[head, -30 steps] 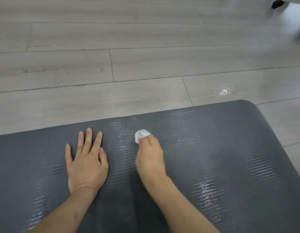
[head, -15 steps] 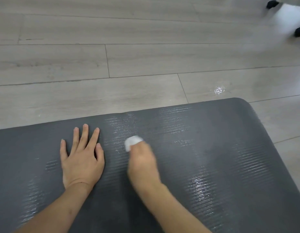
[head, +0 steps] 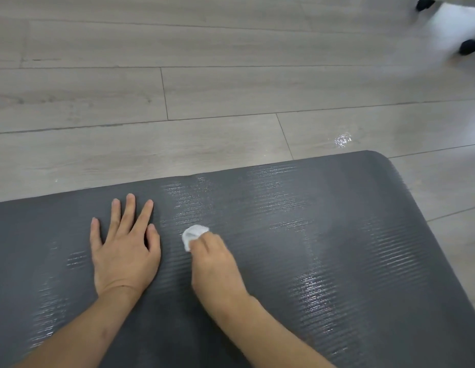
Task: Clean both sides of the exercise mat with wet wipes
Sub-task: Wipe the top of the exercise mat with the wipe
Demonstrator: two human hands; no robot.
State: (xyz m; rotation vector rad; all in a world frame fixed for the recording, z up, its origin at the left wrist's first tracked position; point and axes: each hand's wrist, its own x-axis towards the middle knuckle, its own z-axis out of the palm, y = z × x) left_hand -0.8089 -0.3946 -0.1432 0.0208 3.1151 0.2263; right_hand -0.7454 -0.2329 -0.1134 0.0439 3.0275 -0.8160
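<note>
Bunching a wet wipe [head: 194, 235] under curled right-hand fingers [head: 204, 244], left hand [head: 124, 251] flat on mat [head: 350, 235].

R hand [head: 217, 264] presses wipe [head: 193, 235] on mat [head: 364, 235] — L hand [head: 124, 251] flat.

The right hand [head: 217, 264] hides most of the white wipe [head: 194, 234]; the mat [head: 364, 261] runs off three edges; a blurred white object [head: 454, 25] sits top right.

Grey wood-plank floor [head: 204, 88] bears a small wet spot [head: 342, 140].
</note>
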